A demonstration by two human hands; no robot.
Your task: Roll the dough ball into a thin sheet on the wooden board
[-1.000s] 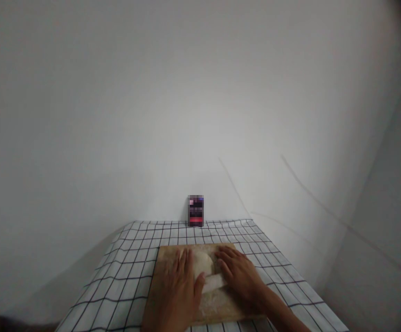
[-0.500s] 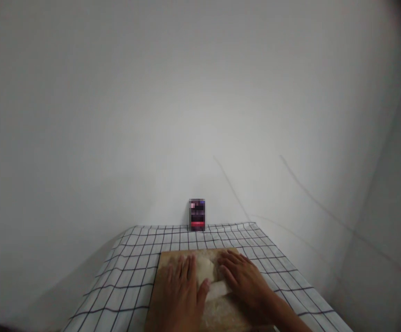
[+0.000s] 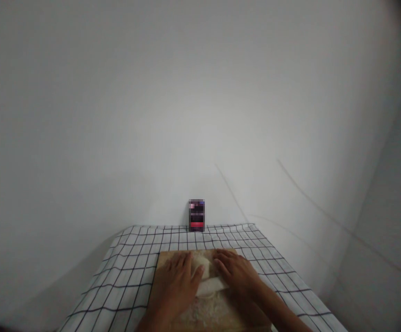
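Observation:
A pale rolling pin (image 3: 212,287) lies slantwise across a flattened piece of dough (image 3: 202,267). Some of the dough shows beyond the pin, and a thin rim of it shows on the near side. My left hand (image 3: 181,279) rests over the pin's left end, fingers stretched forward and thumb pointing at the dough. Over the right end lies my right hand (image 3: 236,272), its fingers also extended, pointing forward and left. Both ends of the pin are hidden under my hands. Beneath everything is a wooden board (image 3: 217,318) dusted with flour.
A white cloth with dark checked lines (image 3: 124,281) covers the table under the board. At its far edge a phone (image 3: 196,216) with a blurred screen leans upright against the grey-white wall (image 3: 200,115). Thin marks run down the wall at right.
The rolling pin has moved slightly forward over the dough, so less dough shows beyond it and some appears on the near side. My left hand has shifted forward and turned slightly.

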